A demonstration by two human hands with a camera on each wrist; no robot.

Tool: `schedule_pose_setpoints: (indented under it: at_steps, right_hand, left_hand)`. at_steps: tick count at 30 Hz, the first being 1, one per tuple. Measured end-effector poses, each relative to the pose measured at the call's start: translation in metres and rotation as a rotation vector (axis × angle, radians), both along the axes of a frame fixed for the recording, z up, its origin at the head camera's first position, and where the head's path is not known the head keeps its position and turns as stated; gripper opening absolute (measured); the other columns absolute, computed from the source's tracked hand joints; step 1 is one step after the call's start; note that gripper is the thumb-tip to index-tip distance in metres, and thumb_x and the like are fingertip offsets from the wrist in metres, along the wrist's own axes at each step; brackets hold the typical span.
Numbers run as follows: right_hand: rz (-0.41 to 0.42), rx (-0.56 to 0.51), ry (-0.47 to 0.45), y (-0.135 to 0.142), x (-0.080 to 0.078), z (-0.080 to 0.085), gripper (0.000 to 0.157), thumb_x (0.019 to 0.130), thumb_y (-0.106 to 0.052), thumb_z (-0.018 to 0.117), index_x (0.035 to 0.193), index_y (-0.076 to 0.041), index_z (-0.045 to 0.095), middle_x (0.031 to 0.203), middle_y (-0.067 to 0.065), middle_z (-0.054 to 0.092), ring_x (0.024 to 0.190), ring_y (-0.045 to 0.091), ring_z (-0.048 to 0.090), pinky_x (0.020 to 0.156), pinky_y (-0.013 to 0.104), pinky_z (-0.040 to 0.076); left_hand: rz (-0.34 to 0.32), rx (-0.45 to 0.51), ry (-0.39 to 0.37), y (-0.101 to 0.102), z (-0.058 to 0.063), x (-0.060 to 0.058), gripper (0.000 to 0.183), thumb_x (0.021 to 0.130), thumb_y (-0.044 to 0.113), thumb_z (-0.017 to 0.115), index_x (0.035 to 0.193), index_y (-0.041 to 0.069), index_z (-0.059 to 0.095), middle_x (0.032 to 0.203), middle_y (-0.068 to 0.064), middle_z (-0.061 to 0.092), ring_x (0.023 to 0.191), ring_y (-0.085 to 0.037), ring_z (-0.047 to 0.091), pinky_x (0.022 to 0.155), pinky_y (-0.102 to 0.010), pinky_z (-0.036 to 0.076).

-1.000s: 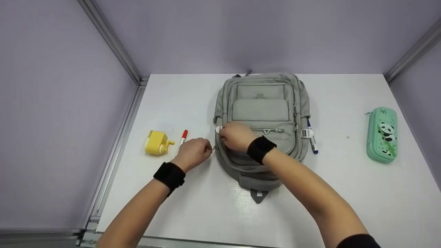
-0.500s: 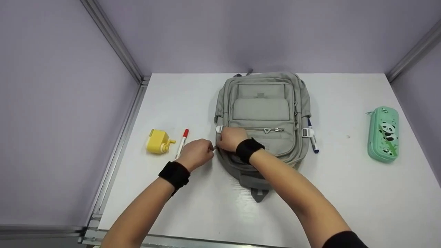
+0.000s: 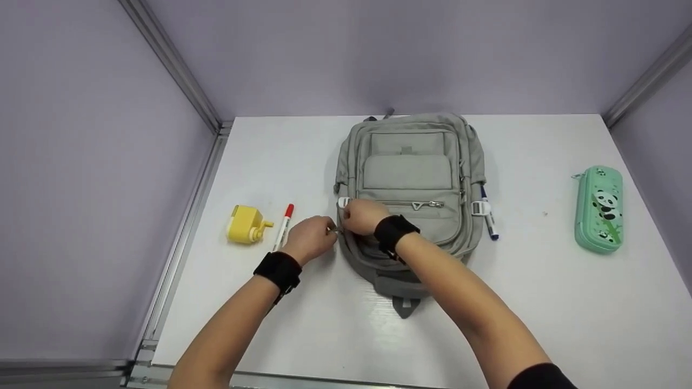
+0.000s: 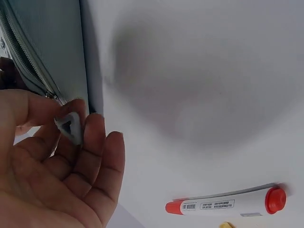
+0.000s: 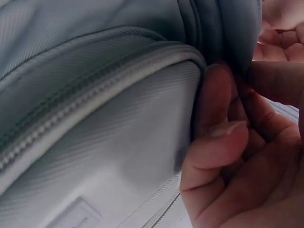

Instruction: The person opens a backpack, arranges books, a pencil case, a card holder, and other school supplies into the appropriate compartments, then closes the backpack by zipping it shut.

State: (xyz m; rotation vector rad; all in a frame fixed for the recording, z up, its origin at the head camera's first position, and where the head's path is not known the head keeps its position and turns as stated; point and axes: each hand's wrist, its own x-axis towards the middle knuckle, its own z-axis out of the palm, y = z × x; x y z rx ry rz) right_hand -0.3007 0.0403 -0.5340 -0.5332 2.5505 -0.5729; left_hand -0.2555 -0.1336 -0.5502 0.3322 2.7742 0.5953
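A grey backpack [image 3: 408,173] lies on the white table with its front pockets facing up. Beside its left edge, my left hand [image 3: 310,239] pinches a zipper pull [image 4: 70,128] between thumb and index finger; in the left wrist view the zipper's slider sits just above the thumb. My right hand [image 3: 366,217] holds the fabric of the bag's left side between thumb and curled fingers, close to the white buckle [image 3: 344,202]. In the right wrist view, the folds of cloth hide the tips of some of those fingers.
A red-capped marker [image 3: 283,227] lies left of the bag, by my left hand. Farther left is a yellow pencil sharpener-like object with a crank [image 3: 246,224]. A blue marker [image 3: 490,219] sits at the bag's right strap; a green panda pencil case [image 3: 599,209] lies far right.
My right wrist and forearm have shifted left, while the fingers stay at the bag's side. My left hand has edged slightly right, toward the bag, still with the zipper pull.
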Motion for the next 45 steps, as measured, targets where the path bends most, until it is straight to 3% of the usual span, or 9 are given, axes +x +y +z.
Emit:
schedule_pose_setpoints:
  at_steps: [8, 14, 19, 26, 40, 45]
  right_hand:
    - [-0.001, -0.014, -0.001, 0.000, -0.001, 0.002, 0.029, 0.094, -0.016, 0.058, 0.065, -0.016, 0.058, 0.060, -0.004, 0.049, 0.053, 0.016, 0.044, 0.050, 0.031, 0.034]
    - [-0.030, -0.012, 0.022, 0.000, -0.002, 0.002, 0.030, 0.092, -0.017, 0.059, 0.062, -0.018, 0.057, 0.058, -0.005, 0.049, 0.052, 0.015, 0.044, 0.048, 0.031, 0.034]
    - [-0.037, -0.009, 0.043, -0.003, -0.002, 0.003, 0.034, 0.092, -0.016, 0.058, 0.059, -0.018, 0.049, 0.057, -0.004, 0.044, 0.052, 0.017, 0.043, 0.048, 0.032, 0.033]
    - [-0.033, -0.004, 0.057, -0.003, -0.003, 0.003, 0.036, 0.093, -0.015, 0.056, 0.058, -0.017, 0.048, 0.057, -0.004, 0.041, 0.052, 0.017, 0.039, 0.049, 0.032, 0.032]
    - [-0.019, -0.003, 0.070, -0.001, 0.001, 0.008, 0.041, 0.091, -0.014, 0.057, 0.055, -0.019, 0.039, 0.052, -0.006, 0.029, 0.047, 0.013, 0.028, 0.046, 0.029, 0.024]
    - [0.000, -0.031, 0.069, 0.002, 0.004, 0.009, 0.042, 0.095, -0.017, 0.059, 0.057, -0.018, 0.041, 0.053, -0.005, 0.031, 0.047, 0.014, 0.030, 0.047, 0.029, 0.026]
  left_hand:
    - [-0.025, 0.000, 0.154, 0.001, -0.002, 0.001, 0.013, 0.099, 0.019, 0.065, 0.094, 0.013, 0.075, 0.089, -0.003, 0.069, 0.079, -0.021, 0.066, 0.069, -0.040, 0.054]
    - [-0.054, -0.007, 0.207, 0.000, 0.003, 0.007, 0.009, 0.097, 0.017, 0.067, 0.091, 0.013, 0.073, 0.086, -0.003, 0.068, 0.077, -0.021, 0.065, 0.067, -0.040, 0.054]
    - [-0.083, 0.001, 0.187, 0.003, 0.012, 0.016, 0.012, 0.095, 0.016, 0.068, 0.084, 0.013, 0.071, 0.078, 0.000, 0.064, 0.070, -0.018, 0.060, 0.061, -0.037, 0.051]
    - [-0.152, 0.030, 0.155, 0.013, 0.024, 0.032, 0.030, 0.092, 0.014, 0.067, 0.065, 0.016, 0.054, 0.063, 0.004, 0.049, 0.058, -0.015, 0.047, 0.052, -0.032, 0.037]
    - [-0.266, 0.112, 0.066, 0.039, 0.028, 0.064, 0.020, 0.090, 0.017, 0.070, 0.071, 0.018, 0.061, 0.065, 0.008, 0.052, 0.060, -0.010, 0.050, 0.055, -0.028, 0.040]
    - [-0.246, 0.145, 0.063, 0.039, 0.026, 0.066, 0.015, 0.089, 0.017, 0.072, 0.075, 0.018, 0.066, 0.068, 0.009, 0.056, 0.062, -0.009, 0.052, 0.058, -0.028, 0.043]
